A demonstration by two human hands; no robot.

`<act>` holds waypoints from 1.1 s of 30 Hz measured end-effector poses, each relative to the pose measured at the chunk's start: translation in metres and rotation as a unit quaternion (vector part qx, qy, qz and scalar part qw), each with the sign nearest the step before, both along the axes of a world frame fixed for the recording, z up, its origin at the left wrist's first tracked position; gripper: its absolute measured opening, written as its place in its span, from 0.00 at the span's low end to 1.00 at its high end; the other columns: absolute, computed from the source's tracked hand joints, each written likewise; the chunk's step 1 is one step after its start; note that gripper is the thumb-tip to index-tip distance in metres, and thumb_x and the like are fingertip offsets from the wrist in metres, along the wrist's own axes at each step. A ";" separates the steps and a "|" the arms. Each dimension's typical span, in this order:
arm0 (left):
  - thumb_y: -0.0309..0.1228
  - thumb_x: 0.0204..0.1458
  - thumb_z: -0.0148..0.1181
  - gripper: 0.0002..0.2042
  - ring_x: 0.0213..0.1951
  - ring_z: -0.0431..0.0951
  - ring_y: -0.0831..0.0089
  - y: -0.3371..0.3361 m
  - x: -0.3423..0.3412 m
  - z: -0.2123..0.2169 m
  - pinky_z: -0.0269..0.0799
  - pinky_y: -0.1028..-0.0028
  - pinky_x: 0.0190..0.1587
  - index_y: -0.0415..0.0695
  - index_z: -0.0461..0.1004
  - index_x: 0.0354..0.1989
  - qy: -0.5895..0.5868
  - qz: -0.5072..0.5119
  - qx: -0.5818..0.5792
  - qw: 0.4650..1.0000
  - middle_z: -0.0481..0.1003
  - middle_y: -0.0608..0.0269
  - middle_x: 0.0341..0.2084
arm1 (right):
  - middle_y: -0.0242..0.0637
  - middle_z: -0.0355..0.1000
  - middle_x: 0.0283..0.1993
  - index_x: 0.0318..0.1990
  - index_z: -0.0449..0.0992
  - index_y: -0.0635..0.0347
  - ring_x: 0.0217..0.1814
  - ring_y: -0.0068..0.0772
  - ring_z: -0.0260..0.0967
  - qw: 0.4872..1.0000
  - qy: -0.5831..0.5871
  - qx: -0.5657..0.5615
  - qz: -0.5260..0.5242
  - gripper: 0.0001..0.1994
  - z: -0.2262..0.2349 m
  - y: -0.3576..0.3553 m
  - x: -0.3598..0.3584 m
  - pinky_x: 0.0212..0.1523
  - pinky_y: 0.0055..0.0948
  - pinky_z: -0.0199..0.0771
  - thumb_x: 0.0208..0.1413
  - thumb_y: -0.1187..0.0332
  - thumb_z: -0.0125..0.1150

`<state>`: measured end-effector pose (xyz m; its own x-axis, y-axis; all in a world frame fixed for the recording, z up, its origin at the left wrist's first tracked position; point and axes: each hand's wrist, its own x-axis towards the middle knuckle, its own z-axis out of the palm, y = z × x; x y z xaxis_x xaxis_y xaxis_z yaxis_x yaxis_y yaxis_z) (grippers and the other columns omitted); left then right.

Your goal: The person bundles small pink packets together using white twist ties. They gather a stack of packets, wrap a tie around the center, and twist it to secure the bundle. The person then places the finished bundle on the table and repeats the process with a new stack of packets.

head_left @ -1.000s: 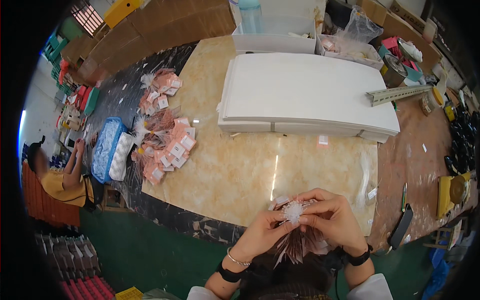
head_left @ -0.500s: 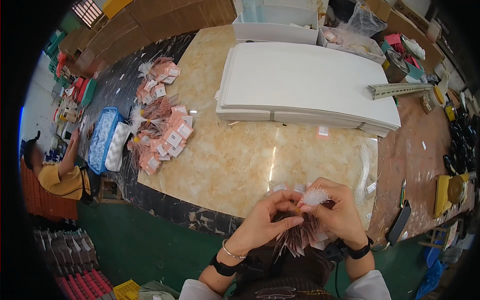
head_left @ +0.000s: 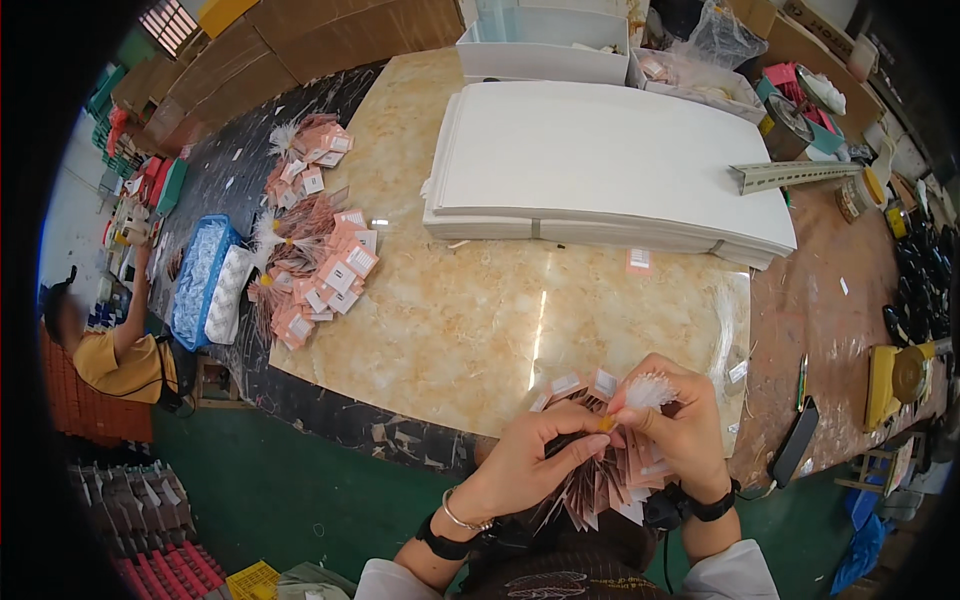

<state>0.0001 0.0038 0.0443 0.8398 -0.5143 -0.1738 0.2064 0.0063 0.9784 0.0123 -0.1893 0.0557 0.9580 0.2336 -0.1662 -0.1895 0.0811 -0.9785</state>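
At the table's near edge, both hands work on a bundle of pink hang tags (head_left: pixel 585 490) with white labels, their clear plastic strings (head_left: pixel 650 390) gathered into a tuft. My left hand (head_left: pixel 520 450) pinches a yellow band (head_left: pixel 606 424) at the neck of the bundle, thumb and forefinger pressed together. Wrapped round the tuft just beside it, my right hand (head_left: pixel 690 420) keeps the strings closed in its fingers. The tags fan out below and behind the hands, partly hidden by them. More banded tag bundles (head_left: pixel 335 270) lie in a heap on the table's left side.
A thick stack of white board (head_left: pixel 600 150) fills the back, with a metal angle strip (head_left: pixel 800 177) across its corner. One loose tag (head_left: pixel 638 261) lies before it. A blue basket (head_left: pixel 200 270) stands left, near a seated person (head_left: pixel 130 365). A black device (head_left: pixel 797 440) lies right.
The tags have spread wider around the hands. My left fingers have closed in on the yellow band, now plainly visible. The tuft has shifted slightly right and up. The other person's arm has risen.
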 end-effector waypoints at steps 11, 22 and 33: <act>0.21 0.50 0.59 0.04 0.34 0.74 0.67 -0.015 -0.007 0.003 0.68 0.71 0.41 0.35 0.78 0.33 -0.139 0.170 0.123 0.968 0.77 0.57 0.26 | 0.35 0.70 0.29 0.36 0.78 0.65 0.35 0.28 0.69 0.935 -0.193 -0.228 -0.193 0.11 0.012 0.004 -0.011 0.38 0.27 0.68 0.42 0.78 0.69; 0.18 0.43 0.60 0.08 0.35 0.74 0.58 -0.033 -0.016 0.018 0.68 0.61 0.48 0.37 0.78 0.34 -0.307 0.241 0.251 0.886 0.76 0.55 0.27 | 0.39 0.73 0.29 0.33 0.78 0.62 0.28 0.35 0.70 0.906 -0.281 -0.279 -0.151 0.12 0.009 0.021 -0.028 0.28 0.27 0.69 0.37 0.79 0.72; 0.20 0.45 0.60 0.06 0.35 0.74 0.60 -0.031 -0.018 0.021 0.68 0.61 0.49 0.37 0.78 0.33 -0.335 0.222 0.278 0.872 0.76 0.58 0.27 | 0.40 0.71 0.28 0.29 0.78 0.66 0.28 0.35 0.69 0.949 -0.206 -0.207 -0.117 0.08 0.002 0.014 -0.024 0.29 0.25 0.68 0.39 0.79 0.71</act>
<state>-0.0177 -0.0277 0.0654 0.9434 -0.1047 0.3146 -0.3157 -0.5734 0.7560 -0.0113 -0.1756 0.0580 0.9794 0.0034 0.2019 0.1914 -0.3341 -0.9229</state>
